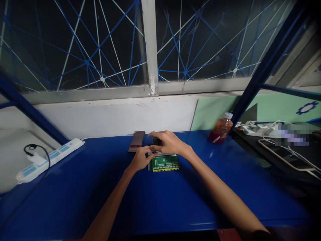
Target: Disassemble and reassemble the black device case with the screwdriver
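Note:
A green circuit board (165,162) with a row of yellow connectors along its near edge lies on the blue table in front of me. My right hand (169,142) arches over the board's far side, fingers curled round a dark green piece (156,140) that is mostly hidden beneath them. From the left, my left hand (140,159) reaches the board's left corner, thumb and fingers pinched close to my right thumb. What sits between these fingertips is too small to make out. A phone (136,142) lies just behind my left hand.
On the blue table (87,187), a white power strip (51,160) with a plugged-in black cable lies at left. A bottle of reddish drink (220,129) stands at the right back. Blue frame posts rise on both sides. Another phone (286,155) and white cables lie far right.

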`<state>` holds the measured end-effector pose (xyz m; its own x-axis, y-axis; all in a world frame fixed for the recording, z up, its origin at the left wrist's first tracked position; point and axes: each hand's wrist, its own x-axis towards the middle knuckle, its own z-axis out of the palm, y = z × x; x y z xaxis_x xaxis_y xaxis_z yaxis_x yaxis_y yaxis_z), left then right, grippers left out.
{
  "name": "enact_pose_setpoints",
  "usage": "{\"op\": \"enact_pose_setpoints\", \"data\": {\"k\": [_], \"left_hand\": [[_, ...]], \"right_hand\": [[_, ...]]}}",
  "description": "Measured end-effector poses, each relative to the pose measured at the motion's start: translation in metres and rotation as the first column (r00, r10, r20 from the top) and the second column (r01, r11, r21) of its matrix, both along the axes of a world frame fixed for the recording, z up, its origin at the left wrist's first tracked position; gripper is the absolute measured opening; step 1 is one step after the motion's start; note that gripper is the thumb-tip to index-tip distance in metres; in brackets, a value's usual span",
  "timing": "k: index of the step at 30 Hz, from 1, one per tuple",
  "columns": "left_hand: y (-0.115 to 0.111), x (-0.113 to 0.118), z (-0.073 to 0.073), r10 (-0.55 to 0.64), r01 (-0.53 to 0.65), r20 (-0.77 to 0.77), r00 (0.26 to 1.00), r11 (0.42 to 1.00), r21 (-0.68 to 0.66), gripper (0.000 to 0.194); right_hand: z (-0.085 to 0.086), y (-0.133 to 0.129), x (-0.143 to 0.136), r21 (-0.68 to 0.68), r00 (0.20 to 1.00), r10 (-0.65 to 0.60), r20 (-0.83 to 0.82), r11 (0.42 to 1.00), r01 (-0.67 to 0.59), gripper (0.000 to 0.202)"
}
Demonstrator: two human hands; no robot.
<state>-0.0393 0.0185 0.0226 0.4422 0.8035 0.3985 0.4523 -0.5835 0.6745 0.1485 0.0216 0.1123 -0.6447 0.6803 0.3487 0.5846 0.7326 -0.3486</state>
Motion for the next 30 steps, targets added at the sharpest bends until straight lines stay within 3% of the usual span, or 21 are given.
{"op": "enact_pose_setpoints", "data": {"k": [8, 17, 30], "left_hand": [[-0.005, 0.002, 0.007, -0.029, 0.029, -0.026, 0.999, 0.999, -0.021, 0.014], [0.002, -0.002, -0.005, 0.050, -0.050, -0.008, 0.999, 0.998, 0.043, 0.011], [0.000, -0.002, -0.001, -0.004, 0.004, -0.043, 0.999, 1.000, -0.007, 0.012]], "right_hand": [[0.003, -0.002, 0.000, -0.022, 1.000, 0.008, -0.015, 1.000, -0.008, 0.046], [0.002, -0.001, -0.001, -0.011, 1.000, 0.019, -0.001, 1.000, -0.019, 0.044], [0.005, -0.004, 0.000, -0.007, 1.000, -0.009, 0.003, 1.000, 0.009, 0.048]]}}
